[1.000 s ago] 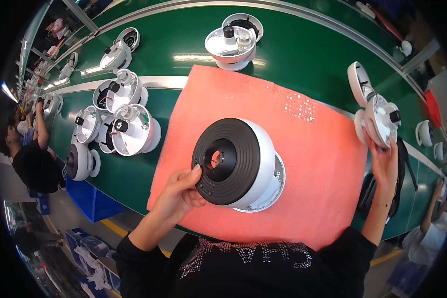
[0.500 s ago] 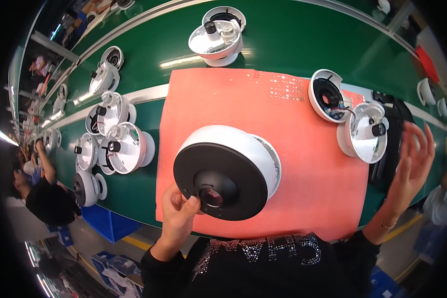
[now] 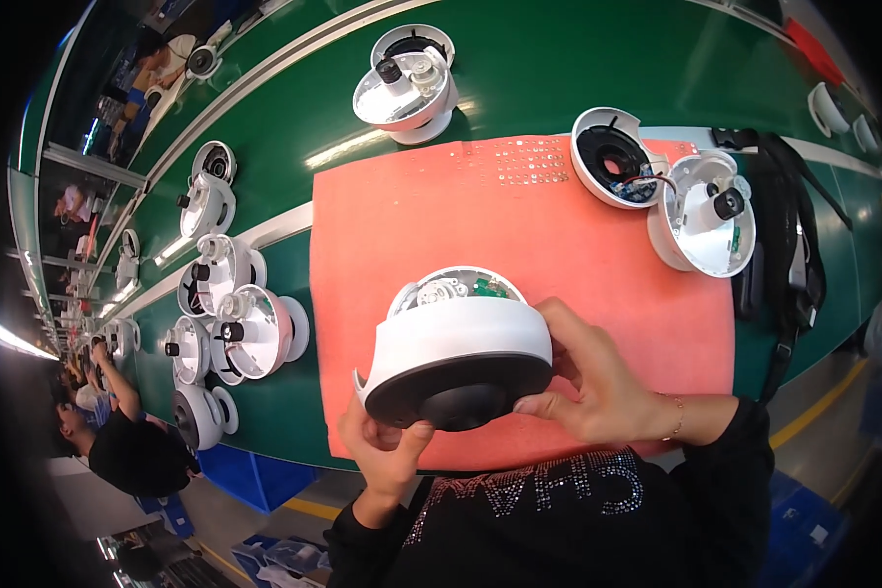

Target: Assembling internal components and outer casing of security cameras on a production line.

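A white dome camera housing (image 3: 461, 331) with a black front cover is held up over the orange mat (image 3: 441, 220). Its black side tilts toward me and downward. The far side lies uncovered, with white parts and a green circuit board inside. My left hand (image 3: 387, 453) grips the lower left rim, thumb on the black cover. On the right, my right hand (image 3: 598, 382) is closed round the housing's side, thumb at the black edge. An opened camera (image 3: 701, 220) stands at the mat's right, its black-lined shell (image 3: 617, 162) joined to it by wires.
Several opened white camera housings (image 3: 260, 333) crowd the green bench at left. Another opened one (image 3: 402, 93) stands beyond the mat. Small shiny studs (image 3: 534, 162) lie in rows near the mat's far edge. A black strap bag (image 3: 789, 235) lies at right. One person (image 3: 137, 446) works at far left.
My right hand has come in from the far right and taken hold of the housing. The housing has tipped, so its black face points lower and its uncovered inside shows.
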Tool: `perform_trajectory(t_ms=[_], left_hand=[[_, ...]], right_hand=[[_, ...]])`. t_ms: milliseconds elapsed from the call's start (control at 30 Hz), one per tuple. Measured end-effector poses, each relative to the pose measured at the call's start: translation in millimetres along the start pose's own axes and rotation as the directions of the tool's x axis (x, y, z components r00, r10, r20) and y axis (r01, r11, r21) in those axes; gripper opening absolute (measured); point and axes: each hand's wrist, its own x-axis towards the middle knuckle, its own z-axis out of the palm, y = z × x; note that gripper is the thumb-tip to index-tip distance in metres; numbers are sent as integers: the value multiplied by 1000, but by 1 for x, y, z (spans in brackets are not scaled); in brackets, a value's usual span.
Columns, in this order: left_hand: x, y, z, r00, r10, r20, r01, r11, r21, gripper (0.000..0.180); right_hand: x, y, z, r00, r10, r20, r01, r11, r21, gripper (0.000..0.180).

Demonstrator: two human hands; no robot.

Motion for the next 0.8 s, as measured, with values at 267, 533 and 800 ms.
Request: perform_trajectory(t_ms=[267,533,800], left_hand=[[-2,-5,-7,995,-83,-51,83,996,-14,50],[-3,-8,-5,997,12,-73,-7,997,77,51],[-8,-15,-4,994,41,-99,-35,997,63,51]], right_hand=[[0,-9,5,1000,16,17,-18,994,106,60],[-5,11,14,995,-16,-103,59,899,435,58],[-11,7,20,981,-61,-187,104,967,233,53]])
